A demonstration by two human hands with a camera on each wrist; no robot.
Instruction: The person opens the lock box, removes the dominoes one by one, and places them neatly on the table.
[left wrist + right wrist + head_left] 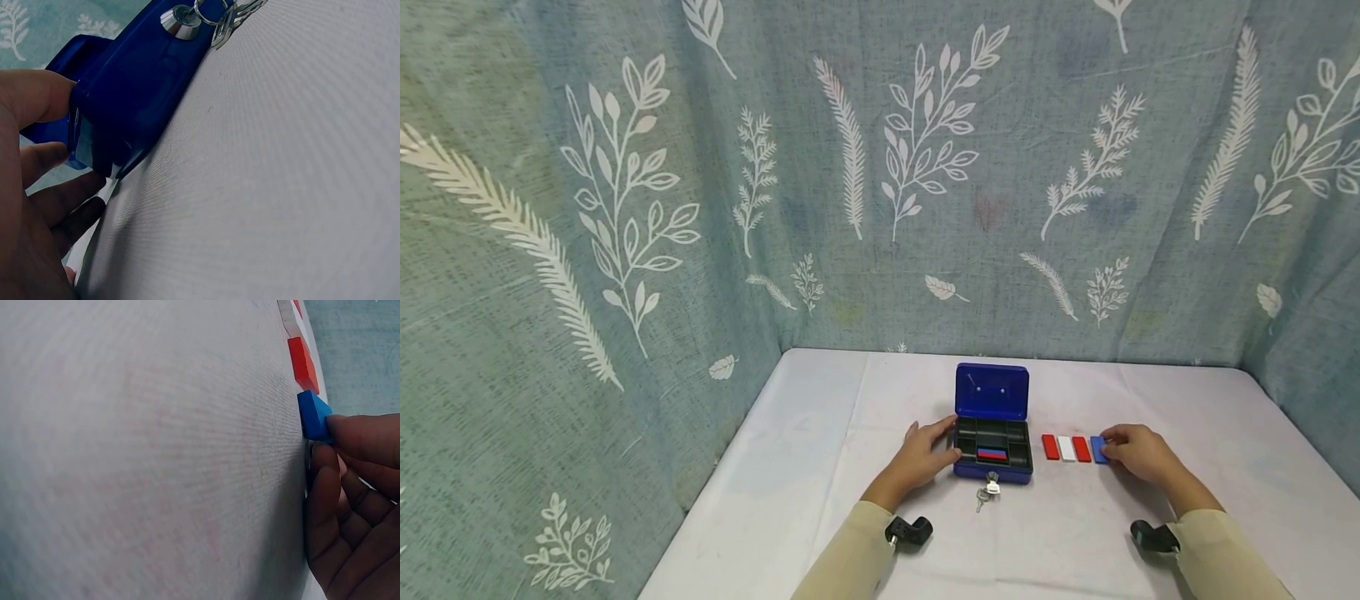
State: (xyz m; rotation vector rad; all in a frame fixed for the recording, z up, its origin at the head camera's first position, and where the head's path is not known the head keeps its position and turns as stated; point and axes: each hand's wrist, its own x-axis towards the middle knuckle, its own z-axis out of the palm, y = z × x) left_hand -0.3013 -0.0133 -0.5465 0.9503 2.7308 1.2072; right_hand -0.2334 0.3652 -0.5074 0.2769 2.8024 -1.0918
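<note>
A blue cash box stands on the table with its lid raised and a black compartment tray inside. A red and blue piece lies in a front compartment. My left hand rests against the box's left side, its thumb at the near corner and its fingers loosely spread. To the right, my right hand pinches the edge of a blue block that ends a row on the cloth. Beside it lie a red block, a white block and another red block.
Keys hang from the lock at the box front. White cloth covers the table. A leaf-patterned curtain stands behind and along the sides. Each wrist wears a black device, such as the left wrist camera.
</note>
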